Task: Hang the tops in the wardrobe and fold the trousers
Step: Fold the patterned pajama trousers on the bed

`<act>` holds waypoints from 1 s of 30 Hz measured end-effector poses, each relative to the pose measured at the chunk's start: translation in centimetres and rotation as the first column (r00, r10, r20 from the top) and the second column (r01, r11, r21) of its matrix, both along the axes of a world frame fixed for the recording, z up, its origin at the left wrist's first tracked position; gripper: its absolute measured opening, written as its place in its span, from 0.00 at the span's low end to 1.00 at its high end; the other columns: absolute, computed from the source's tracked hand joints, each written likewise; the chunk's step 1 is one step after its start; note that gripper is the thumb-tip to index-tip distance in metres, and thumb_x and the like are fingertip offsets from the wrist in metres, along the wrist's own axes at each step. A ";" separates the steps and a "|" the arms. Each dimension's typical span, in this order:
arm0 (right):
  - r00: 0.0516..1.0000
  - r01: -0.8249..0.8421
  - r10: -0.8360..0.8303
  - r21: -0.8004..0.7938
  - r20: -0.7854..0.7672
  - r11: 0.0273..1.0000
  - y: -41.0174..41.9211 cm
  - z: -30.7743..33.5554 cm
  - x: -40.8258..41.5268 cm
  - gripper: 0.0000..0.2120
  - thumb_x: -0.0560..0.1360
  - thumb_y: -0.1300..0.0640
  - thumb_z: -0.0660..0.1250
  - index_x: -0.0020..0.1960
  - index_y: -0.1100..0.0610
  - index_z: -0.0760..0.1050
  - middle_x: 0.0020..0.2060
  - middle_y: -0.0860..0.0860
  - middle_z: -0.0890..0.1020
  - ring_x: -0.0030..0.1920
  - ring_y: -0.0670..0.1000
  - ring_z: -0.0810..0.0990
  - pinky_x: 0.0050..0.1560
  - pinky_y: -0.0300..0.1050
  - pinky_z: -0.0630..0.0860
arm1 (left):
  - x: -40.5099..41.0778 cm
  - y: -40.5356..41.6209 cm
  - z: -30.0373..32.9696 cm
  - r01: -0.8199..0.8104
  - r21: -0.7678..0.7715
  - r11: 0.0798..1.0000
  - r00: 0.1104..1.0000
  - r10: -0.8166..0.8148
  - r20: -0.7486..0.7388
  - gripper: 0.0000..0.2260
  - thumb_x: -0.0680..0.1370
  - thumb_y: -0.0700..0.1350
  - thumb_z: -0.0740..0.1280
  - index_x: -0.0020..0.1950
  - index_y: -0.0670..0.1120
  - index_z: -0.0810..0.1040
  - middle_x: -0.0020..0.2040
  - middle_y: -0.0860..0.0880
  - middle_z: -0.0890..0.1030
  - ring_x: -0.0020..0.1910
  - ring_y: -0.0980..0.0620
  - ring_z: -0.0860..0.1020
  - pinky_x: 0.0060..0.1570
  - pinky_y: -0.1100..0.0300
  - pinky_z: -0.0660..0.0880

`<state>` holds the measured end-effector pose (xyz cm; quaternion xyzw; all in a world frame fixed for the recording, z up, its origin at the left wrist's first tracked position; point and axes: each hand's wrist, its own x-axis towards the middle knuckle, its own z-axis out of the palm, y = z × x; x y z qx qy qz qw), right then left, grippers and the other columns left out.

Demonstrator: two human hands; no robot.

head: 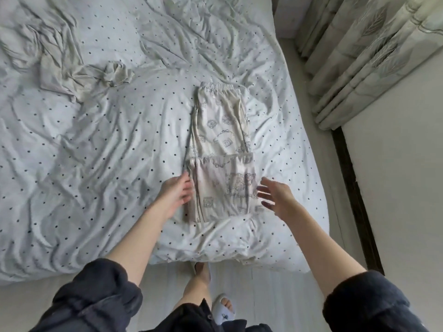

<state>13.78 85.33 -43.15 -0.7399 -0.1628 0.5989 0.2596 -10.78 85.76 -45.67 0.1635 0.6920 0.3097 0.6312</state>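
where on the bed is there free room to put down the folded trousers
Free: the dotted sheet left of the trousers, below the crumpled garment. Also the sheet beyond the waistband. Tight: the strip between the trousers and the bed's right edge, by the right hand.

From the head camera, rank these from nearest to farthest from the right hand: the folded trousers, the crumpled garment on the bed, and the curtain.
From the right hand:
1. Trousers, just left of its fingertips, near the bed's edge.
2. Curtain, up and to the right, beyond the bed.
3. Crumpled garment, far across the bed at upper left.
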 end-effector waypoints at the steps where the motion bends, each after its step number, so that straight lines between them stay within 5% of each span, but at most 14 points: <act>1: 0.990 -0.070 0.071 -0.009 0.126 0.998 0.4 -1.2 -0.1 0.12 0.78 0.56 0.63 0.50 0.66 0.76 0.42 0.54 0.76 0.39 0.51 0.73 0.37 0.42 0.67 | -0.2 0.5 -1.3 0.032 -0.029 0.999 0.995 -0.035 -0.095 0.14 0.80 0.48 0.63 0.60 0.40 0.74 0.48 0.45 0.78 0.43 0.50 0.76 0.36 0.61 0.73; 3: 0.938 -0.206 0.216 -0.065 0.270 0.976 0.3 -3.4 0.0 0.18 0.77 0.56 0.63 0.60 0.68 0.73 0.40 0.54 0.73 0.38 0.51 0.69 0.38 0.44 0.65 | -0.7 0.0 -4.1 0.104 -0.142 0.984 0.976 -0.129 -0.177 0.15 0.78 0.47 0.66 0.62 0.41 0.73 0.52 0.45 0.77 0.48 0.49 0.75 0.41 0.59 0.73; 6: 0.922 -0.274 0.296 -0.119 0.249 0.954 0.0 -6.0 0.2 0.26 0.77 0.53 0.64 0.71 0.64 0.63 0.54 0.57 0.76 0.47 0.51 0.71 0.43 0.43 0.69 | -0.8 -1.8 -7.0 0.209 -0.282 0.936 0.974 -0.224 -0.023 0.14 0.77 0.46 0.67 0.61 0.44 0.73 0.58 0.46 0.77 0.57 0.48 0.74 0.54 0.52 0.71; 8: 0.908 -0.303 0.322 -0.109 0.269 0.947 0.5 -7.4 0.3 0.24 0.77 0.51 0.65 0.66 0.64 0.69 0.52 0.55 0.78 0.44 0.50 0.73 0.39 0.40 0.69 | -0.8 -2.0 -8.1 0.224 -0.296 0.929 0.975 -0.215 0.063 0.16 0.77 0.46 0.68 0.63 0.44 0.72 0.59 0.47 0.77 0.60 0.47 0.74 0.56 0.50 0.71; 11: 0.912 -0.312 0.332 -0.122 0.239 0.942 1.2 -8.3 0.2 0.13 0.77 0.52 0.65 0.50 0.62 0.75 0.35 0.49 0.75 0.33 0.46 0.70 0.29 0.35 0.65 | -0.6 -1.4 -8.7 0.262 -0.294 0.919 0.965 -0.241 0.107 0.17 0.76 0.45 0.69 0.63 0.43 0.73 0.57 0.46 0.79 0.59 0.45 0.75 0.56 0.48 0.71; 15: 0.863 -0.414 0.461 -0.234 0.207 0.880 1.6 -8.7 0.2 0.14 0.78 0.49 0.63 0.39 0.58 0.73 0.36 0.53 0.74 0.42 0.52 0.73 0.51 0.44 0.72 | -0.2 -0.9 -8.8 0.298 -0.315 0.901 0.954 -0.291 0.069 0.12 0.76 0.39 0.69 0.58 0.39 0.76 0.47 0.45 0.82 0.50 0.46 0.79 0.54 0.49 0.74; 17: 0.854 -0.446 0.491 -0.245 0.170 0.861 1.8 -8.3 0.2 0.14 0.78 0.53 0.63 0.35 0.56 0.69 0.33 0.52 0.71 0.38 0.50 0.70 0.46 0.42 0.70 | -0.3 -1.0 -8.2 0.305 -0.331 0.893 0.952 -0.298 0.073 0.13 0.75 0.40 0.70 0.58 0.39 0.76 0.49 0.44 0.82 0.51 0.46 0.79 0.54 0.50 0.74; 20: 0.867 -0.457 0.487 -0.221 0.106 0.861 1.5 -7.4 0.6 0.16 0.77 0.58 0.65 0.33 0.56 0.64 0.29 0.50 0.67 0.30 0.46 0.64 0.30 0.38 0.61 | -1.0 -1.5 -6.4 0.352 -0.355 0.866 0.935 -0.304 0.185 0.14 0.73 0.39 0.71 0.57 0.38 0.74 0.53 0.42 0.81 0.53 0.45 0.79 0.51 0.52 0.76; 23: 0.863 -0.481 0.505 -0.298 0.006 0.825 0.2 -6.4 1.5 0.11 0.74 0.58 0.70 0.40 0.58 0.68 0.30 0.52 0.73 0.30 0.47 0.69 0.28 0.34 0.65 | -2.0 -2.3 -4.6 0.422 -0.409 0.809 0.891 -0.285 0.354 0.16 0.69 0.36 0.71 0.56 0.35 0.75 0.50 0.39 0.83 0.50 0.44 0.82 0.47 0.53 0.80; 26: 0.877 -0.477 0.446 -0.431 -0.180 0.766 -0.2 -5.5 3.0 0.19 0.65 0.53 0.77 0.49 0.62 0.75 0.41 0.57 0.84 0.38 0.51 0.79 0.39 0.41 0.73 | -2.4 -1.5 -2.9 0.436 -0.438 0.786 0.870 -0.243 0.430 0.11 0.72 0.32 0.67 0.54 0.35 0.75 0.47 0.38 0.83 0.44 0.45 0.83 0.40 0.55 0.81; 30: 0.880 -0.475 0.426 -0.394 -0.209 0.787 4.1 -3.3 4.0 0.10 0.72 0.54 0.72 0.42 0.61 0.77 0.30 0.51 0.78 0.26 0.46 0.72 0.24 0.36 0.67 | -2.1 2.9 -0.5 0.439 -0.370 0.819 0.857 -0.257 0.447 0.12 0.71 0.36 0.68 0.54 0.37 0.76 0.43 0.41 0.84 0.40 0.46 0.83 0.39 0.55 0.82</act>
